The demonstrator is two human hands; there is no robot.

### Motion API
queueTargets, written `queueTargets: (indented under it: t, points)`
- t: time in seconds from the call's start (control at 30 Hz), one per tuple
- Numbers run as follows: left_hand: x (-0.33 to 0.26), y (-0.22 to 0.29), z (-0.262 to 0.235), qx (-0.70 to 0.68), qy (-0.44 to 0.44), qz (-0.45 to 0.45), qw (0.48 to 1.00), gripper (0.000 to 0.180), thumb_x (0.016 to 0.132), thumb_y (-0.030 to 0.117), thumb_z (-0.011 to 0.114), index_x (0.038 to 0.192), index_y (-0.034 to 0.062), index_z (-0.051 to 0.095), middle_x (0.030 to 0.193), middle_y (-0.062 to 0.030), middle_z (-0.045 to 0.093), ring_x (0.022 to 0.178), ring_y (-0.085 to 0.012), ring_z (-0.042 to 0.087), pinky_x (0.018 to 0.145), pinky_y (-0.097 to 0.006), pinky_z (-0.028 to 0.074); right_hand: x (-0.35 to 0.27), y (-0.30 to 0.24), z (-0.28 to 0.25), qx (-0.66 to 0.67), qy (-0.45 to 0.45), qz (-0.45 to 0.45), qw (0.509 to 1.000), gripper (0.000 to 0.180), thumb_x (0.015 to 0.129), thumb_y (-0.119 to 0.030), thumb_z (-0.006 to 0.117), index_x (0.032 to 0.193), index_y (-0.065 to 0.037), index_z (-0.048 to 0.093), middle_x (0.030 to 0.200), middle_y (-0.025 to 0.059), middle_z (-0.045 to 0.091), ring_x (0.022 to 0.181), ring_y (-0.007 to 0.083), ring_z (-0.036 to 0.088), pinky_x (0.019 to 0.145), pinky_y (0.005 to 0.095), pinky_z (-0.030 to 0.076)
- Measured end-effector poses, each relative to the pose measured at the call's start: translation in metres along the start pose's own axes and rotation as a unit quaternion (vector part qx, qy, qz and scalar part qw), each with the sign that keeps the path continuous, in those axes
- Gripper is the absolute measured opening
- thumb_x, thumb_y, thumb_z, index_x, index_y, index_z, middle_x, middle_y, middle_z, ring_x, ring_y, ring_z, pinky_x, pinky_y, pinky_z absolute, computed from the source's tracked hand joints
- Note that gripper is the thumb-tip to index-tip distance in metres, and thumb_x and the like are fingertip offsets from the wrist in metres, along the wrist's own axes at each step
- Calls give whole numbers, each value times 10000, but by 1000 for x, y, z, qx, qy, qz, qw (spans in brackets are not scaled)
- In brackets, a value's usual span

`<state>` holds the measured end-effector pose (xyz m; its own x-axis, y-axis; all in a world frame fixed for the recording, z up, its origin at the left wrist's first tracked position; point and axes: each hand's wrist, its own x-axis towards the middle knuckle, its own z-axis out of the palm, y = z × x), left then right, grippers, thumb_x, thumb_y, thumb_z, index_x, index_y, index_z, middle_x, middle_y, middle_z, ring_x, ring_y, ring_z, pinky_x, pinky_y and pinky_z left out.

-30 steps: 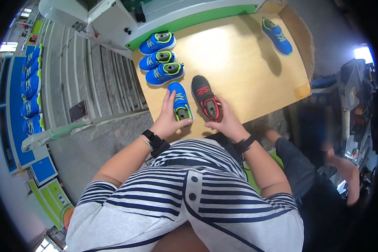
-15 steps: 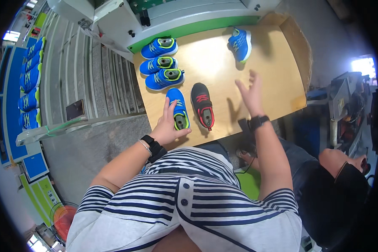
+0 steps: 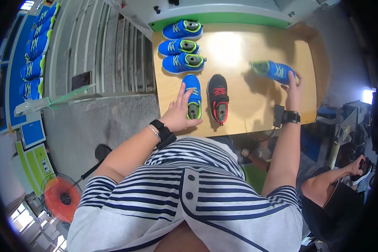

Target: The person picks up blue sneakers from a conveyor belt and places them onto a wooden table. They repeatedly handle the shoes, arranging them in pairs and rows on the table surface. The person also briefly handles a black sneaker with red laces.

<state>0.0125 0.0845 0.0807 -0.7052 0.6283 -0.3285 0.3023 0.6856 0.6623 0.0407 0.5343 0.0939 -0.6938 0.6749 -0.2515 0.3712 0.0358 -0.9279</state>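
Fingers of the left hand (image 3: 178,115) lie spread along the left side of a blue shoe (image 3: 192,96) with a lime-green sole edge; the palm rests on the tabletop (image 3: 239,63) close to its near edge, and the hand is open, not clasping. That shoe lies with its long axis running from the near edge toward the far edge, heel and opening nearest the person, toe pointing away. Just beside it on the right, parallel and pointing the same way, lies a black shoe (image 3: 218,98) with red trim; whether the two touch cannot be told.

The right hand (image 3: 293,90) reaches toward the right edge of the tabletop, fingertips on a second blue shoe (image 3: 274,70). Whether the fingers are closed around it cannot be told. This shoe is blurred; its long axis runs roughly left to right.

At the far left corner, three more blue shoes (image 3: 181,46) lie in a row, each with its long axis across the tabletop, toes to the left.
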Motion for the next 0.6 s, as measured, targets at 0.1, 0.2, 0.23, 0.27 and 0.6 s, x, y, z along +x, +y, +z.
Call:
queueTargets:
  t: [0.1, 0.2, 0.23, 0.27, 0.6]
  points:
    - [1, 2, -1, -4, -16, -3, 1000, 1201, 727, 464, 872, 1577, 120, 96, 1642, -314, -30, 1409, -562, 339, 1172, -506, 352, -31, 4, -9, 34, -58, 76, 995, 638, 958, -162, 700, 1491, -79, 361, 1381, 152, 515, 1166, 229, 605, 898, 369, 574]
    - [2, -2, 0, -4, -11, 6, 1000, 1198, 740, 515, 837, 1598, 131, 94, 1658, -284, -43, 1427, -483, 371, 1122, -569, 340, -63, 17, -2, 132, -77, 30, 988, 732, 986, -114, 648, 1591, -97, 237, 1536, 129, 385, 1286, 220, 530, 1029, 353, 515]
    - [1, -3, 0, -5, -9, 7, 1000, 1204, 741, 516, 837, 1599, 135, 83, 1658, -284, -45, 1434, -478, 363, 1122, -569, 339, -70, 24, 2, 174, -57, 27, 983, 766, 992, -124, 644, 1612, -96, 196, 1597, 120, 321, 1348, 225, 483, 1108, 363, 447]
    - [3, -3, 0, -4, -9, 11, 1000, 1211, 741, 518, 837, 1600, 139, 72, 1658, -284, -48, 1442, -473, 356, 1123, -569, 338, -76, 33, 10, 162, -32, 20, 986, 800, 984, -189, 677, 1610, -68, 193, 1626, 159, 268, 1405, 247, 429, 1160, 386, 376]
    - [4, 0, 1, -5, 12, 28, 1000, 1210, 721, 456, 857, 1587, 98, 93, 1646, -306, -4, 1399, -515, 384, 1134, -492, 395, -60, 34, 74, -55, 45, 2, 997, 911, 768, -195, 807, 1513, -23, 311, 1531, 294, 330, 1426, 370, 366, 1167, 422, 327]
